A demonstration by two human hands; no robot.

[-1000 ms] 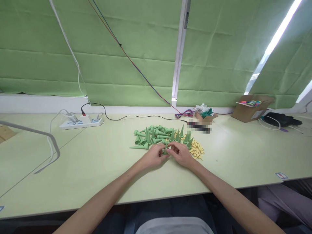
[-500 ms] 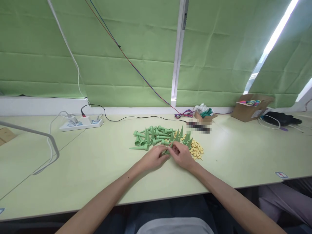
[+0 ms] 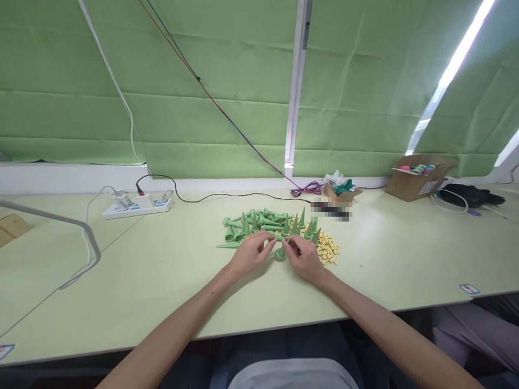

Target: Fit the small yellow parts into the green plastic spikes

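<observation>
Between my hands is a green cone piece (image 3: 280, 254), its round cap low and toward me. My right hand (image 3: 303, 256) pinches its upper end between thumb and fingertips. My left hand (image 3: 252, 253) is just left of it, thumb and fingers apart, near a green cone lying at the pile's front edge. Beyond both hands spreads a pile of green cones (image 3: 231, 234), some lying and some standing on their caps. Small yellow pieces (image 3: 327, 248) lie heaped to the right of my right hand.
A white power strip (image 3: 138, 207) sits at the back left, with a black cable along the table (image 3: 162, 292). Small open carton (image 3: 343, 195) and larger cardboard box (image 3: 417, 181) stand at the back right. A grey metal bar is at the left; another person's leg shows lower right.
My left hand has come off the green cone piece and moved slightly left, its fingers parting. The cone's round cap now shows between my hands. My right hand has barely moved.
</observation>
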